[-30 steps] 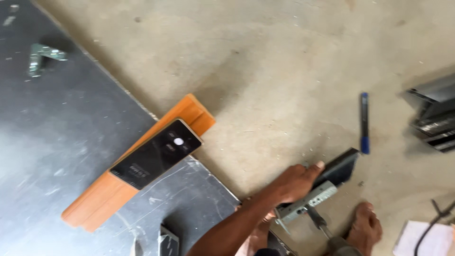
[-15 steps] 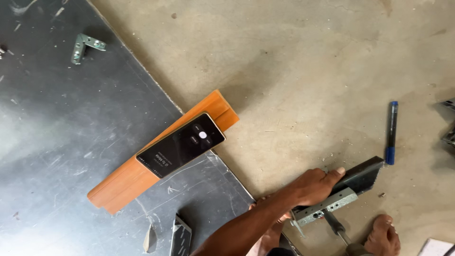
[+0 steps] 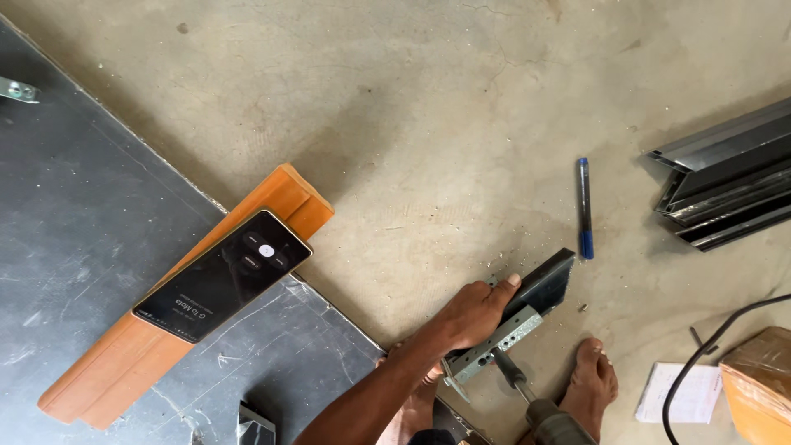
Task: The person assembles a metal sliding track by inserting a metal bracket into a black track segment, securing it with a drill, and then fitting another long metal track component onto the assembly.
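Bare concrete floor (image 3: 428, 107), rough, dusty and hairline-cracked, with a scuffed dark sheet (image 3: 74, 247) covering its left part. On that sheet's edge an orange wooden block (image 3: 292, 198) lies aslant, and a black phone (image 3: 222, 274) rests on it with its screen lit. A blue pen (image 3: 584, 206) lies on the concrete above the work, a stack of dark metal channels (image 3: 725, 177) at far right, and a white paper (image 3: 677, 392), a brown box (image 3: 762, 383) and a black cable (image 3: 709, 354) at lower right.

Your left hand (image 3: 474, 313) is closed over a dark metal channel piece (image 3: 545, 280) and the perforated steel bracket (image 3: 493, 346) set against it, fingers wrapped over the top, pinning both to the floor just beside your bare foot (image 3: 593, 383). A screwdriver (image 3: 527, 395) meets the bracket from below; your right hand is hidden at the frame's bottom edge, so you cannot tell how it grips.

Judge the channel and bracket as light, stiff sheet metal: they should not flex, but smooth painted faces may skate on gritty concrete under pressure from the tool. Cut ends and bracket corners look sharp, so hold on the flat upper faces, close to the fastening point, fingers clear of the driver tip. The bracket's thin flange could twist if you press off-centre.
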